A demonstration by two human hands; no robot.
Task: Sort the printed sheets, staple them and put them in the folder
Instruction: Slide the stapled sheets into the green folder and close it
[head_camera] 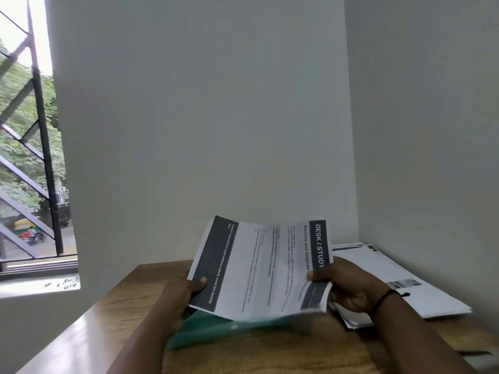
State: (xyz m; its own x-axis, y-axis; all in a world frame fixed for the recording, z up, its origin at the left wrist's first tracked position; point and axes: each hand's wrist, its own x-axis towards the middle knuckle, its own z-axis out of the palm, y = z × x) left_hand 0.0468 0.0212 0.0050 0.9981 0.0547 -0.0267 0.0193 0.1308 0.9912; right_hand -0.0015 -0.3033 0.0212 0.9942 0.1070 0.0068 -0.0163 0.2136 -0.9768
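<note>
Left hand (186, 292) and right hand (348, 287) each pinch an end of the sheets (259, 268), held just above the folder (216, 333) on the desk (113, 319). Light, floppy — sagging mid-span, so grip both edges. Stack (391, 271) right of folder.

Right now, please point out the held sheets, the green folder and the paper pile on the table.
held sheets (259, 268), head view, middle of the top printed page.
green folder (216, 330), head view, cover below the sheets.
paper pile (383, 268), head view, white top sheet, at right.
</note>
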